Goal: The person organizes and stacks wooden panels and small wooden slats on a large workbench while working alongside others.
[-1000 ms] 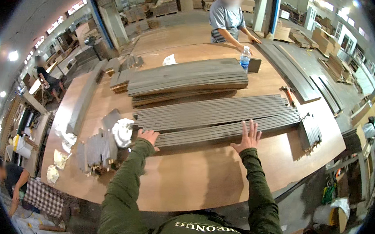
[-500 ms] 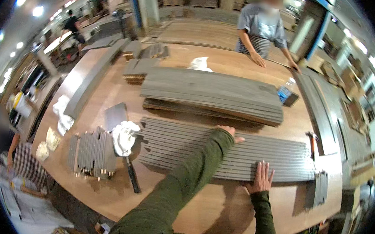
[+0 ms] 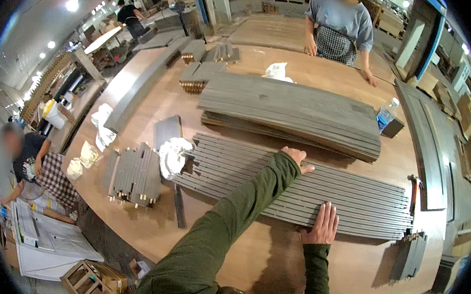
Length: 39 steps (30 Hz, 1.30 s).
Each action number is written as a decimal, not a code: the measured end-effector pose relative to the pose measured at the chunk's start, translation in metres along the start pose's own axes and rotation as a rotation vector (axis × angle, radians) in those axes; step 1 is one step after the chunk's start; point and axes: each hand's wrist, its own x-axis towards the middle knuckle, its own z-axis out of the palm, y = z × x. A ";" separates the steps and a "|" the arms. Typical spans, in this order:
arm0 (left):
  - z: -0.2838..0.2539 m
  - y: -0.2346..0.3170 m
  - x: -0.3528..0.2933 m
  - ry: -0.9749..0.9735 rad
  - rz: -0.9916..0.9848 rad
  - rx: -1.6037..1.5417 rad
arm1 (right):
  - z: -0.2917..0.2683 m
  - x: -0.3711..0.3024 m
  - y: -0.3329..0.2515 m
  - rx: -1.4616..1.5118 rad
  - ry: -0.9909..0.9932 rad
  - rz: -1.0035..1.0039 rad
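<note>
1. The grooved row of grey slats (image 3: 368, 205) looks like painted or stained wood, smooth with a satin sheen.
2. The stacked grey boards (image 3: 293, 104) look wooden, mostly matt, with faint streaky grain on top.
3. The tabletop (image 3: 358, 270) has a smooth, brown wood-look surface, glossy where light strikes it.
4. The short grey pieces (image 3: 135, 175) look matt, with pale, bare-wood pegs (image 3: 143, 197).
5. The white rag (image 3: 173, 156) is soft, crumpled cloth.
6. The water bottle (image 3: 387, 115) is clear, shiny plastic.
7. The green sleeve (image 3: 213, 233) is matt fabric.
</note>
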 end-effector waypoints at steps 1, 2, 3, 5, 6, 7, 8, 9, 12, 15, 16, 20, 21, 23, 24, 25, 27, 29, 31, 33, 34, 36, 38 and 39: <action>0.000 -0.004 -0.001 -0.008 0.000 -0.006 | -0.001 0.000 0.000 0.022 -0.026 0.017; -0.001 -0.011 -0.003 -0.015 -0.003 -0.013 | 0.005 0.001 -0.003 -0.015 -0.011 -0.016; -0.004 -0.013 -0.004 -0.024 0.001 -0.021 | 0.006 0.002 -0.005 -0.002 -0.022 -0.006; -0.007 -0.017 -0.004 -0.046 -0.050 0.006 | 0.005 0.005 -0.013 0.028 -0.047 0.008; -0.005 -0.019 -0.009 -0.024 -0.055 -0.003 | 0.004 0.004 -0.017 0.070 -0.060 0.022; -0.003 -0.021 -0.014 -0.002 -0.063 -0.011 | 0.003 0.006 -0.020 0.084 -0.062 0.021; -0.003 -0.024 -0.018 0.006 -0.091 0.009 | 0.002 0.008 -0.024 0.101 -0.065 0.019; -0.001 -0.025 -0.023 0.011 -0.117 0.019 | 0.001 0.008 -0.028 0.108 -0.075 0.019; 0.007 -0.022 -0.041 0.149 -0.122 0.105 | 0.005 0.008 -0.025 0.074 -0.081 -0.029; 0.011 0.013 -0.049 0.119 -0.046 0.099 | -0.007 -0.005 -0.002 0.186 0.040 -0.027; 0.012 0.031 -0.059 0.121 0.033 0.076 | -0.014 -0.012 0.005 0.203 0.125 -0.007; 0.027 0.094 -0.152 0.011 0.195 0.211 | -0.035 -0.070 0.041 0.410 0.386 0.089; 0.041 0.100 -0.167 0.111 0.222 0.221 | -0.052 -0.089 0.051 0.437 0.260 0.226; 0.062 0.112 -0.174 0.191 0.186 0.266 | -0.062 -0.140 0.085 0.474 0.240 0.389; 0.068 0.114 -0.175 0.262 0.189 0.270 | -0.073 -0.165 0.100 0.541 0.263 0.455; 0.081 0.119 -0.169 0.339 0.233 0.270 | -0.083 -0.191 0.119 0.601 0.298 0.522; 0.081 0.143 -0.161 0.365 0.266 0.203 | -0.109 -0.238 0.148 0.459 0.326 0.621; 0.087 0.160 -0.156 0.377 0.245 0.190 | -0.129 -0.268 0.181 0.368 0.385 0.679; 0.093 0.169 -0.159 0.465 0.222 0.240 | -0.145 -0.282 0.212 0.312 0.482 0.738; 0.099 0.165 -0.163 0.524 0.190 0.255 | -0.147 -0.277 0.246 0.270 0.609 0.707; 0.100 0.160 -0.164 0.543 0.172 0.253 | -0.144 -0.269 0.265 0.289 0.648 0.704; 0.086 0.178 -0.160 0.665 0.236 0.315 | -0.134 -0.252 0.301 0.353 0.719 0.739; 0.073 0.196 -0.147 0.426 0.185 0.298 | -0.122 -0.230 0.321 0.460 0.774 0.803; 0.068 0.194 -0.147 0.310 0.145 0.290 | -0.120 -0.221 0.322 0.485 0.768 0.855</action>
